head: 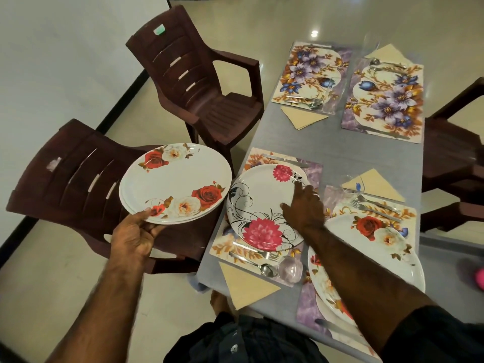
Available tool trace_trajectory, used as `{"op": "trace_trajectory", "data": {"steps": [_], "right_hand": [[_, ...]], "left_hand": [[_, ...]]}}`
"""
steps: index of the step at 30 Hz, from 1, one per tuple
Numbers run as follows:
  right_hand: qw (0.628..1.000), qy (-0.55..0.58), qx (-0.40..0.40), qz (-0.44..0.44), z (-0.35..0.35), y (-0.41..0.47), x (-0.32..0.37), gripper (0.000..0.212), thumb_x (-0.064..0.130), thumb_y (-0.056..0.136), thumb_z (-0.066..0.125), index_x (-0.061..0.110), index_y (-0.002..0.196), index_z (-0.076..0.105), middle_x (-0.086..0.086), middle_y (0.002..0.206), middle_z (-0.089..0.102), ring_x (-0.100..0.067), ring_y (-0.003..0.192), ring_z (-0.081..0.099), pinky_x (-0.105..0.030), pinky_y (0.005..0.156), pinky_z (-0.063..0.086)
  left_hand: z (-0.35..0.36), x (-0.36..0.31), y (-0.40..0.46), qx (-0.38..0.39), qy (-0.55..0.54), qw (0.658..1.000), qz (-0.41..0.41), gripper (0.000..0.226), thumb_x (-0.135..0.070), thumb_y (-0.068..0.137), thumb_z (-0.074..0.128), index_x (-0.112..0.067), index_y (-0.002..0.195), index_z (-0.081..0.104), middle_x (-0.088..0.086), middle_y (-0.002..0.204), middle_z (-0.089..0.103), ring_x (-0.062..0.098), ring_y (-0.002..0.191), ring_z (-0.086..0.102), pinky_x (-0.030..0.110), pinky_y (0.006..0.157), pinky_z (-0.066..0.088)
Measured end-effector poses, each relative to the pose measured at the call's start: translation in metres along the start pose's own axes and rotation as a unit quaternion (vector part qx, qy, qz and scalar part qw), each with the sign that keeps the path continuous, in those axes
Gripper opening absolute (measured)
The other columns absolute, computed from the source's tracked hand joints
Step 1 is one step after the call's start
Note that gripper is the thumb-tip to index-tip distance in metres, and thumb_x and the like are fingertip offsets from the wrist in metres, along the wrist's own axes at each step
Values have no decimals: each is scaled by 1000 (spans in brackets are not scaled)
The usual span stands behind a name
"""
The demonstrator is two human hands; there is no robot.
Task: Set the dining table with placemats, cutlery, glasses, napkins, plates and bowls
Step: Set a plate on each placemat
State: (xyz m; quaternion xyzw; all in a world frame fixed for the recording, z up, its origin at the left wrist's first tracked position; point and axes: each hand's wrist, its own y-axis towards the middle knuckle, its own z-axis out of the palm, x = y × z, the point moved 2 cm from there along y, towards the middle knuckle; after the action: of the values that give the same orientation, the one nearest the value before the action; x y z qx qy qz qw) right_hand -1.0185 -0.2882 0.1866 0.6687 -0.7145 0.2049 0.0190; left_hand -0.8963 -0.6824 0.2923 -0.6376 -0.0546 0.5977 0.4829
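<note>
Two plates (175, 183): my left hand (133, 238) grips their near rim, off the table (337, 153) edge.
Right hand (305, 208): fingers loose, resting on pink plate (259, 208).

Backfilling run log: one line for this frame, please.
left hand: holds rose plates | right hand: on pink-flower plate, near-left placemat | far placemats: no plates

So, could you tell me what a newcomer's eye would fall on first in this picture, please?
Probably the stack of rose-patterned plates that the left hand holds out over the brown chairs, off the table's left edge. Next, the plate with pink flowers on the near left placemat, with the right hand resting on it. The two far placemats hold no plates yet.
</note>
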Motion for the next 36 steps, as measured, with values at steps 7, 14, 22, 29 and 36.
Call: {"op": "trace_trajectory", "data": {"steps": [7, 14, 22, 29, 36], "right_hand": [[890, 424, 167, -11, -38, 2, 148, 56, 66, 98, 55, 14, 116, 70, -5, 94, 77, -16, 81, 71, -23, 63, 52], [894, 395, 198, -67, 2, -28, 261, 22, 32, 95, 76, 11, 91, 73, 2, 76, 72, -4, 54, 64, -17, 44, 44], [898, 310, 274, -151, 107, -108, 432, 9, 24, 93, 79, 15, 92, 79, -1, 88, 81, -23, 85, 78, -46, 87, 63], [874, 288, 360, -153, 187, -195, 559, 21, 18, 94, 78, 0, 104, 77, -11, 96, 81, -28, 84, 79, -39, 77, 66], [859, 291, 396, -142, 252, -203, 675, 5, -1, 93, 72, -6, 92, 72, -12, 84, 80, -24, 66, 77, -31, 56, 61]], "left_hand": [[-44, -13, -6, 49, -3, 999, 6, 36, 6, 94, 65, 3, 130, 65, 18, 118, 77, 32, 98, 78, 46, 72, 67], [-153, -43, -5, 88, -30, 995, 39, 52, -3, 77, 81, 3, 127, 68, 24, 124, 73, 36, 105, 76, 49, 78, 66], [-348, -95, 16, 41, -61, 996, 56, 71, -15, 66, 91, 8, 128, 66, 30, 120, 72, 41, 101, 76, 49, 71, 65], [-509, -133, 19, -35, -90, 995, 6, 38, -15, 95, 69, 3, 129, 66, 28, 117, 74, 39, 93, 77, 57, 78, 64], [-594, -175, 69, -108, -117, 987, -21, 29, -13, 103, 63, 1, 128, 66, 24, 121, 74, 45, 115, 69, 67, 105, 50]]}}
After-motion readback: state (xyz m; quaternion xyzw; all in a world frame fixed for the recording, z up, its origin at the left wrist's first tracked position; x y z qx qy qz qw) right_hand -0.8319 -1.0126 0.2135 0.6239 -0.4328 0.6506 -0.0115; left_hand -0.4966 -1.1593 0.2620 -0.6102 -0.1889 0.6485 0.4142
